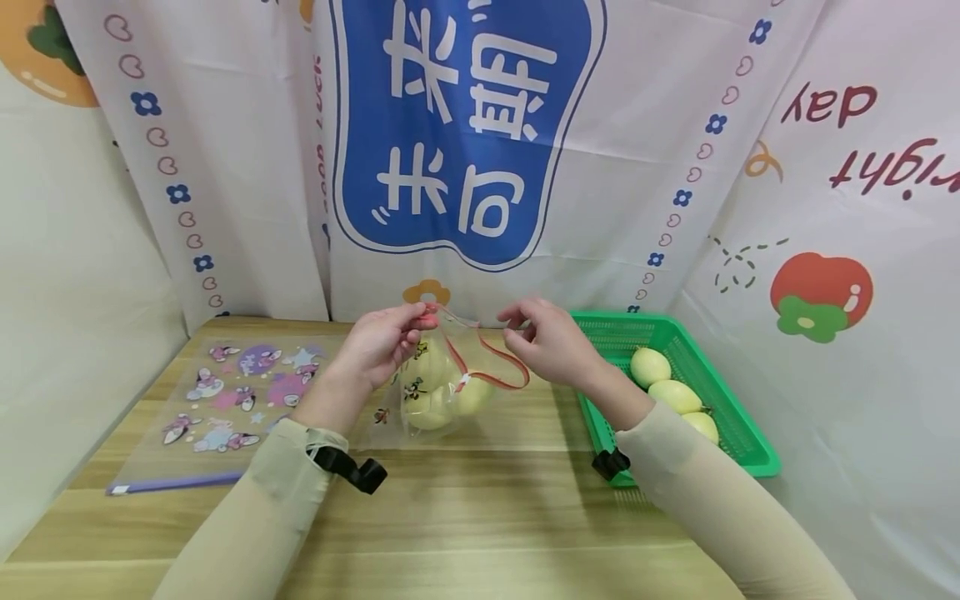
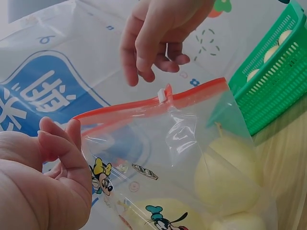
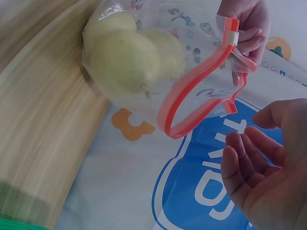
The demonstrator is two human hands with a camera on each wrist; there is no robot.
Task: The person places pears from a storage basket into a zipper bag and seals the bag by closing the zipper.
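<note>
A clear zip bag [image 1: 442, 375] with a red zip edge and cartoon prints has several pale yellow pears [image 3: 124, 60] inside. My left hand [image 1: 381, 340] pinches one end of the red edge between thumb and fingers. The mouth of the bag gapes on the right, where the red strip loops out, with a white slider [image 3: 232, 38] on it. Just right of the mouth my right hand [image 1: 551, 340] hangs with loosely bent fingers. Nothing is in it, and in the right wrist view its fingertips [image 3: 233, 139] are apart from the strip.
On the right stands a green basket [image 1: 738, 408] with several pears [image 1: 675, 396]. A flat clear bag with a purple zip [image 1: 180, 482] lies on the wooden table [image 1: 465, 525] at the left. Printed white cloth [image 1: 630, 108] hangs behind and at the sides.
</note>
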